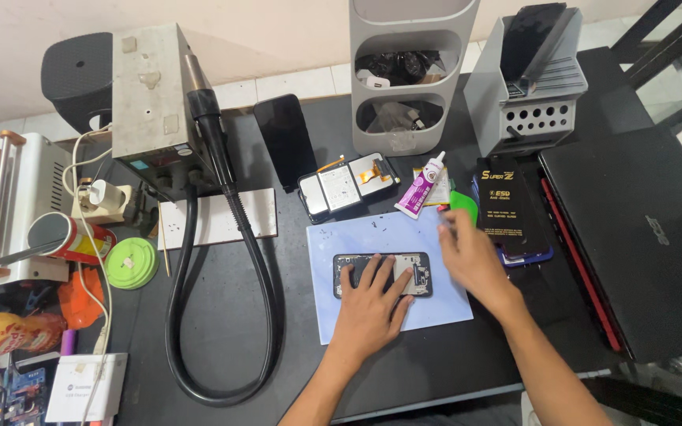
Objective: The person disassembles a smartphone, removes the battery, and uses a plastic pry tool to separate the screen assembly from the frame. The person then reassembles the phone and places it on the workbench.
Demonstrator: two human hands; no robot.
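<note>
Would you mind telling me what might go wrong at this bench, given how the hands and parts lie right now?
1. Tiny screws lie loose on the blue mat; the right hand, blurred above it, could scatter them.
2. The left hand presses flat on the opened phone, so exposed parts may be strained.
3. The detached screen assembly with its orange flex lies close to the glue tube; a bump or leak might damage it.
</note>
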